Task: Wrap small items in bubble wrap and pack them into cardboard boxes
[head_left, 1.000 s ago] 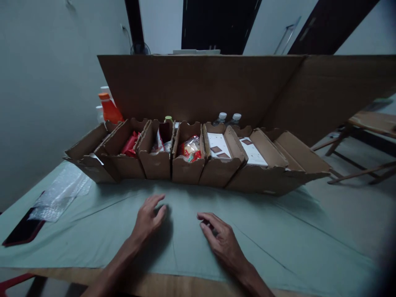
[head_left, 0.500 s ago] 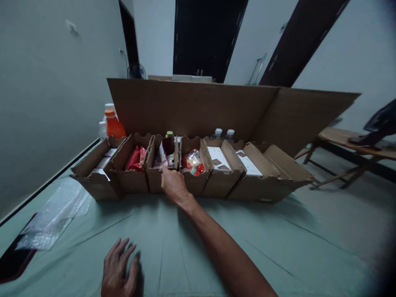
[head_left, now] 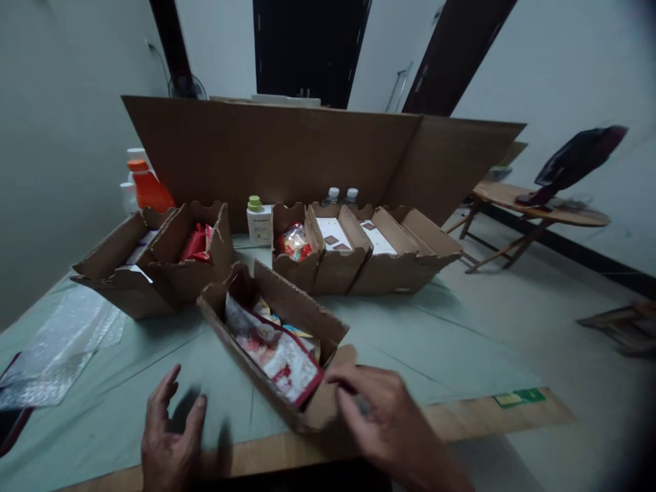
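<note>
A long open cardboard box [head_left: 302, 318] lies at an angle on the pale green table cover [head_left: 410, 335], close to me. It holds red-and-white snack packets [head_left: 279, 355]. My right hand [head_left: 382, 417] grips the box's near end wall with fingers curled over it. My left hand [head_left: 169, 444] hovers open just left of the box, fingers spread, touching nothing. A gap shows in the row of boxes behind, where a small white bottle with a green cap [head_left: 259, 222] stands.
Two boxes [head_left: 154, 260] stand at back left, three [head_left: 369, 256] at back right, some with packets. A tall cardboard sheet [head_left: 318, 160] rises behind them. An orange bottle [head_left: 146, 188] is far left, bubble wrap [head_left: 56, 348] near left, wooden benches [head_left: 533, 208] to the right.
My right hand reached to the row, then drew one box out toward me and turned it. My left hand slid back toward the table edge. The camera view shifted.
</note>
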Motion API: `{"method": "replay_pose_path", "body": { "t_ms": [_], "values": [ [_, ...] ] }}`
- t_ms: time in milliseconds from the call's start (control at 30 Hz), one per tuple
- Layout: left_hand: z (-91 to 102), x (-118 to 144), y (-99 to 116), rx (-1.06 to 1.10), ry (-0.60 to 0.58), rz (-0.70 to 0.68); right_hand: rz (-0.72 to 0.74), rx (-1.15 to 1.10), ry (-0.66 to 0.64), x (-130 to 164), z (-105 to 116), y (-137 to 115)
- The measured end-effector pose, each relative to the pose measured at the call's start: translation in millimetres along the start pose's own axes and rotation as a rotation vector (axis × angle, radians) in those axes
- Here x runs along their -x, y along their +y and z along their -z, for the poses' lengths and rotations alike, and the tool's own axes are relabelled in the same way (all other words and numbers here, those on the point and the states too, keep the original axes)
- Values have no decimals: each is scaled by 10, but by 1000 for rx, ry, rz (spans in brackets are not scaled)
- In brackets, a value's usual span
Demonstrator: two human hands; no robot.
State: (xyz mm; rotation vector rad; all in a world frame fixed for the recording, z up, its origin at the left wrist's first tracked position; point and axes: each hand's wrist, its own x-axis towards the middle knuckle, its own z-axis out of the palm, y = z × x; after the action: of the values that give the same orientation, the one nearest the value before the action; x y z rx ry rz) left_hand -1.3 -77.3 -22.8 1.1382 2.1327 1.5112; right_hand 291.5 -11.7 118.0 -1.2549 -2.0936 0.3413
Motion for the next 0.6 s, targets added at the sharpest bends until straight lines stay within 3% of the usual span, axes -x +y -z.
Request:
{"method": "replay_pose_path", "body": {
  "t_ms": [100,200,400,500,600],
  "values": [
    [-49,72,172,104,-120,5,-134,-75,78,159,362,399],
    [-81,179,283,173,-233,-20,-244,-140,172,384,440,685],
    [-60,396,192,211,-359,32,-257,-226,-2,850,-32,846],
    [-204,431,149,102,-395,54,-268,-242,12,739,-246,824],
    [-509,324,246,75,-375,-41,-246,-283,97,451,-318,867]
  ]
}}
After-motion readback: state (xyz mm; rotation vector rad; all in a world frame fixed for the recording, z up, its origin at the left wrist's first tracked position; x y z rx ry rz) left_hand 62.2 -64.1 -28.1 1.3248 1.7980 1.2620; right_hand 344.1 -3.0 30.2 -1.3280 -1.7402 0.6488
